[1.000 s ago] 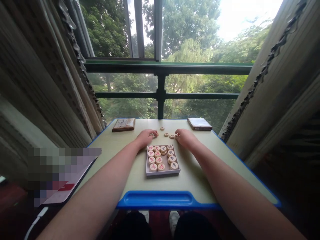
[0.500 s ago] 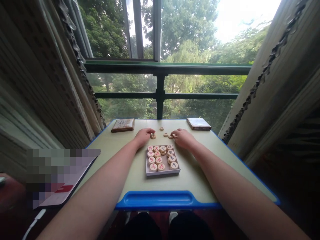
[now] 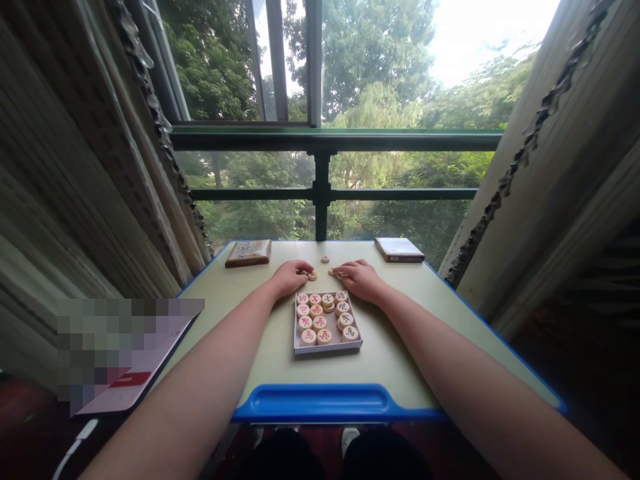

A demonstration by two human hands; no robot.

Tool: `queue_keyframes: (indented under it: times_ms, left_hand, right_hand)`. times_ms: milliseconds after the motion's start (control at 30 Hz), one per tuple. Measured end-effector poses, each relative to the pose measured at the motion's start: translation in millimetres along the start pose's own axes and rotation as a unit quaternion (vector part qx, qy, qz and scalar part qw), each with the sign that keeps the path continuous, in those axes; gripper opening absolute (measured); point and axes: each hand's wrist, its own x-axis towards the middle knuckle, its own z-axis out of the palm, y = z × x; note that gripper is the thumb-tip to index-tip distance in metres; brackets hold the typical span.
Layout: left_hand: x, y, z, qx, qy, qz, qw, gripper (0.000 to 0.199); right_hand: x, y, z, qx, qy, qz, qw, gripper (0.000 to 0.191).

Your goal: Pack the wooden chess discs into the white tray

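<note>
A shallow white box [image 3: 327,349] stands on the pale table, holding several round wooden pieces with red or dark characters; its right-centre part shows bare bottom. Behind its left corner, my left hand [image 3: 291,277] has its fingers closed at a round piece [image 3: 313,275]. My right hand [image 3: 361,279] is behind the right corner, its fingers bent over pieces that they partly cover; one piece [image 3: 331,271] peeks out at the fingertips. Farther back, a single piece [image 3: 325,259] lies between the hands.
A brown box [image 3: 249,253] lies at the table's back left, a white-topped box [image 3: 399,249] at the back right. A blue tray edge [image 3: 320,400] runs along the front. On the left is a partly blurred device with a white cable [image 3: 75,443].
My right hand has moved left, its fingers now over the pieces beside it. My left hand and its piece have shifted slightly right. The whole view has shifted a little.
</note>
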Motion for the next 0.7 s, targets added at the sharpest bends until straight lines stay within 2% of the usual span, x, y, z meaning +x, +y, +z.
queue_keyframes:
  times_ms: [200,400,567,700]
  left_hand:
    - [-0.1,0.8,0.4,0.003,-0.001,0.004,1.000,0.024]
    - [-1.6,1.7,-1.4,0.012,-0.006,0.023,1.000,0.036]
    - [0.1,0.8,-1.7,0.025,0.006,0.027,0.999,0.030]
    - [2.1,-2.2,-0.8,0.032,0.013,0.019,0.999,0.030]
  right_hand:
    - [0.4,-0.6,-0.5,0.032,0.019,0.014,0.999,0.026]
    - [2.9,0.4,-0.3,0.046,0.038,0.015,0.998,0.021]
    - [3.3,-0.5,1.3,0.054,0.022,0.025,0.998,0.022]
    - [2.6,0.0,2.0,0.046,0.047,0.032,0.997,0.026]
